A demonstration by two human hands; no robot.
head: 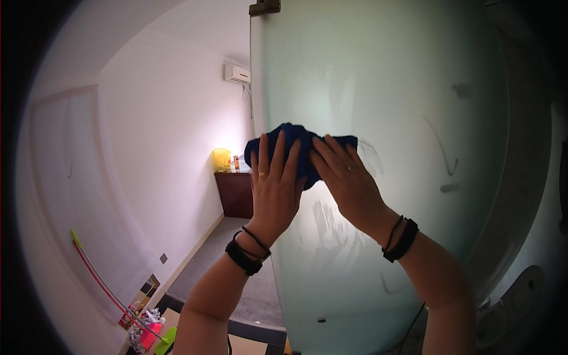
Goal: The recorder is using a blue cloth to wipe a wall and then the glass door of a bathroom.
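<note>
My left hand (275, 186) lies spread over a dark blue cloth (305, 155), pressing it against a frosted glass panel (399, 111) near its left edge. Beside it, my right hand (355, 188) presses the cloth's right side with its fingers slanting up and left. The cloth is bunched, and part of it is hidden under my palms and fingers. Smears (330, 222) and streaks mark the glass below and above the hands. Black bands circle both wrists.
A metal clamp (265, 6) holds the panel's top left corner. Left of it, an opening shows a dark red cabinet (234, 195) with a yellow plastic bag (222, 159). A green dustpan (166, 341) and pink broom (151, 336) stand low left. A toilet (510, 301) is at lower right.
</note>
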